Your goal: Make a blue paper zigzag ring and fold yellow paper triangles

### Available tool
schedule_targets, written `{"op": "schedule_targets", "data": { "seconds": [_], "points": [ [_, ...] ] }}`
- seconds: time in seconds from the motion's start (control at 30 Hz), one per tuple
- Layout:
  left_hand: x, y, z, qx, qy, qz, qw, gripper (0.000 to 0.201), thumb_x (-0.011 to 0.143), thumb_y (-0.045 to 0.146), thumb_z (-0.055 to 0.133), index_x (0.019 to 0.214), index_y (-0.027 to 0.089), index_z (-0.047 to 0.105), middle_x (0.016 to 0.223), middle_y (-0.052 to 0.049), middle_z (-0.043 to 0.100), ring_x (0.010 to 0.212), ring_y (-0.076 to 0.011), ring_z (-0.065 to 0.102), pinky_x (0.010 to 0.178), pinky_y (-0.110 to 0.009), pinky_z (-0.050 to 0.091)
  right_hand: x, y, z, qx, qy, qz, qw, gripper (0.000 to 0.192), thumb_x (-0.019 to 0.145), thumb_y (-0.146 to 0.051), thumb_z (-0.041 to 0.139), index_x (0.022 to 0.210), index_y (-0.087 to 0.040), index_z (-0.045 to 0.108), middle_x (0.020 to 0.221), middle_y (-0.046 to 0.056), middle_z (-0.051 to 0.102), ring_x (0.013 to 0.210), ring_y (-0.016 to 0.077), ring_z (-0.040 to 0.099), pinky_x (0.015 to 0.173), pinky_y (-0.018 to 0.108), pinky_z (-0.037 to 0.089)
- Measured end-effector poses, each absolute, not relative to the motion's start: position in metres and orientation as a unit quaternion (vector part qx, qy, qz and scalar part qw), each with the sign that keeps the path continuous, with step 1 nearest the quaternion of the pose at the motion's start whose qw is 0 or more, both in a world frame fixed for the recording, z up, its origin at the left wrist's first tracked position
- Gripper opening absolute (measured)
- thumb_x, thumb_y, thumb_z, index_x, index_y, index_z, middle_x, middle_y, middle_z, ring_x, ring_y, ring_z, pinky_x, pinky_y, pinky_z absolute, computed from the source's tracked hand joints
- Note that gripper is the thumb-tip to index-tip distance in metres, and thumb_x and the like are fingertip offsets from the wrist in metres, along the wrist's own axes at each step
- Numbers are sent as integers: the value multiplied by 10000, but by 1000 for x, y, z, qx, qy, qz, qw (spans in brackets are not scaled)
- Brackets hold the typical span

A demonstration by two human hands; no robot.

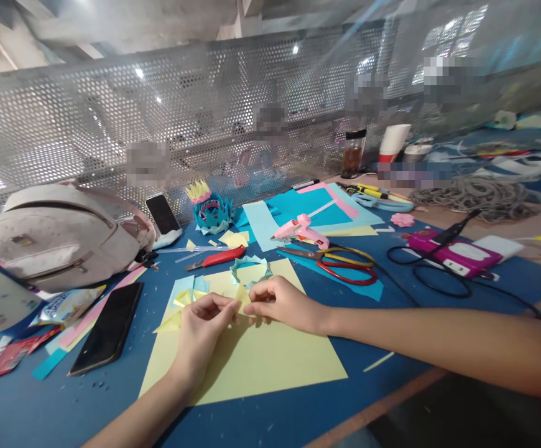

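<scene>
Between my fingertips is a small piece of yellow paper, pinched from both sides. My left hand is closed on its left edge and my right hand on its right. Both hover over a large pale yellow sheet on the blue table. Just beyond them a light blue folded paper ring stands on the sheet. Folded yellow paper pieces lie left of my left hand, partly over light blue scraps. A red utility knife and red-and-yellow-handled scissors lie behind the sheet.
A pink glue gun rests on coloured paper, its cord trailing right. At the back stands a blue paper flower shape. A pale backpack and black phone lie left; a purple power strip lies right. Perforated metal panels rise behind.
</scene>
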State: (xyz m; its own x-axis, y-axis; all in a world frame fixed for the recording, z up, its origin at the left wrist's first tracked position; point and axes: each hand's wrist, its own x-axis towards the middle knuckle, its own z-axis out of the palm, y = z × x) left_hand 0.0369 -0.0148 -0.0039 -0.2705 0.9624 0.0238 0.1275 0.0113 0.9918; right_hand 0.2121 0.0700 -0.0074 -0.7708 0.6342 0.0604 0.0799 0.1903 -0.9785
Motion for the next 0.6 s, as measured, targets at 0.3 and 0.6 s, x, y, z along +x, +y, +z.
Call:
{"op": "schedule_targets", "data": {
  "seconds": [0.3,0.6],
  "points": [
    [36,-14,-7,443,582,549,404,272,722,431,819,695,176,728,601,-3,672,589,-112,560,594,-202,433,212,72,-6,-221,-680,662,225,461,721,-571,798,696,-130,666,678,41,704,585,118,627,602,237,524],
    [34,-12,-12,417,564,575,420,303,710,445,840,722,165,724,620,-1,669,606,-101,533,613,-184,429,212,73,-7,-215,-702,639,227,419,773,-531,772,734,-125,673,721,55,721,619,126,644,608,234,526]
  ]
}}
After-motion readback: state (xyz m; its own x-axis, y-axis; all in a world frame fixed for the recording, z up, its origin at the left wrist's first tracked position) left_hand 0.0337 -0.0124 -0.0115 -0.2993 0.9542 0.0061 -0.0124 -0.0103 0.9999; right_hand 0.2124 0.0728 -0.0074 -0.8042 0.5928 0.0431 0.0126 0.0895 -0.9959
